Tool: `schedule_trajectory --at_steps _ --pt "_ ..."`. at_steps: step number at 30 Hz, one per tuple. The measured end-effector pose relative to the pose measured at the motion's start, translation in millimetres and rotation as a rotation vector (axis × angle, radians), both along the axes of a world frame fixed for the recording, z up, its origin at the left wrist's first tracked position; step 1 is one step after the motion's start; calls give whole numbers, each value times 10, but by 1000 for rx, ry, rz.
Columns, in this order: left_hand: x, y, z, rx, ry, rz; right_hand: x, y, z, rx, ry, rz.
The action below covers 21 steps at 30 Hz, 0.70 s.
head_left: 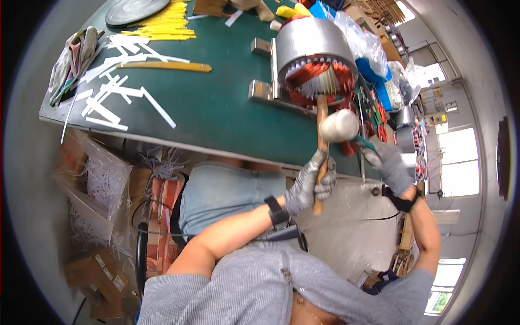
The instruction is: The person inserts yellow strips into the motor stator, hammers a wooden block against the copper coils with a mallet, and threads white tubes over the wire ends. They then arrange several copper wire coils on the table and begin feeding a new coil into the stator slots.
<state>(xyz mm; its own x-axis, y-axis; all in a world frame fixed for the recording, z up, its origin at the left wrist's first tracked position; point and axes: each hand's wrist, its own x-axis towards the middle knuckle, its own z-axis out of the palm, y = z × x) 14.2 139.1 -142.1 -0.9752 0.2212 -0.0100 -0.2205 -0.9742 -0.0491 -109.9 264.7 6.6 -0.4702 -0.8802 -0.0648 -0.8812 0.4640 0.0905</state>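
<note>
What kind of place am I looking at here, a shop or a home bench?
Most likely a motor repair or winding workshop. A motor stator with copper windings sits on a green worktable, white paper strips lie scattered, and the gloved left hand grips a mallet.

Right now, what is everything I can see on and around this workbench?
Workbench: one, dark green top, centre.
Motor stator: one, silver shell with copper-red windings, on the bench at right.
Mallet: one, white head on a wooden handle, in front of the stator.
Paper strips: many, white, scattered on the bench's left part.
Yellow strips: a pile, far left of the bench.
Round disc: one, dark grey, far edge.
Plastic bags: several, clear, below the bench at left.
Left hand: grey glove, gripping the mallet handle.
Right hand: grey glove, holding a green-handled tool.
</note>
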Motion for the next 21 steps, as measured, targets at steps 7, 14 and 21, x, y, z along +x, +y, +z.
schedule_trajectory --at_steps 7,14,21 --pt "-73 54 32 -94 37 50 290 -56 -184 -250 -24 -121" --pt "155 -40 89 -295 -158 152 119 -280 402 -323 276 364" --pt "121 -147 1 -485 -332 83 265 40 -1091 -590 -33 2"
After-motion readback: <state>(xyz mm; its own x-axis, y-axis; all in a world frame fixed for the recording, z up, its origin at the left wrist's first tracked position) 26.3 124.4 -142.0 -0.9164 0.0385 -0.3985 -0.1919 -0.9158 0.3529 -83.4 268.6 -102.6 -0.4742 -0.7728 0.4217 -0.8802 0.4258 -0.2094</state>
